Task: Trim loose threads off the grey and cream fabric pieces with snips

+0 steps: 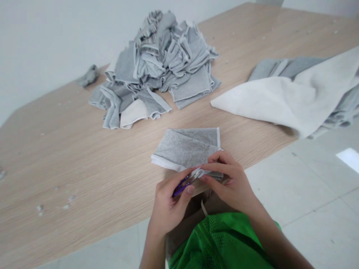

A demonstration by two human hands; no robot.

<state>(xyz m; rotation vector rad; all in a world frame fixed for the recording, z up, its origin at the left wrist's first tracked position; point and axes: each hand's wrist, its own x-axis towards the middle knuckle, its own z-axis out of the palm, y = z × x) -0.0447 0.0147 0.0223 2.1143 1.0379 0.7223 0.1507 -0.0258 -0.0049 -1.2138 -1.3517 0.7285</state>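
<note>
A folded grey fabric piece (187, 149) with a white edge lies at the near edge of the wooden table (70, 157). My right hand (230, 183) pinches its near edge, fingers closed on the cloth. My left hand (168, 203) is closed around small purple thread snips (183, 185), whose metal tips touch the fabric edge beside my right fingers.
A heap of grey and white fabric pieces (159, 63) sits at the back middle of the table. A large white and grey cloth (291, 97) drapes over the right edge. A small grey scrap (89, 76) lies at the far left. Green mesh (218, 243) covers my lap.
</note>
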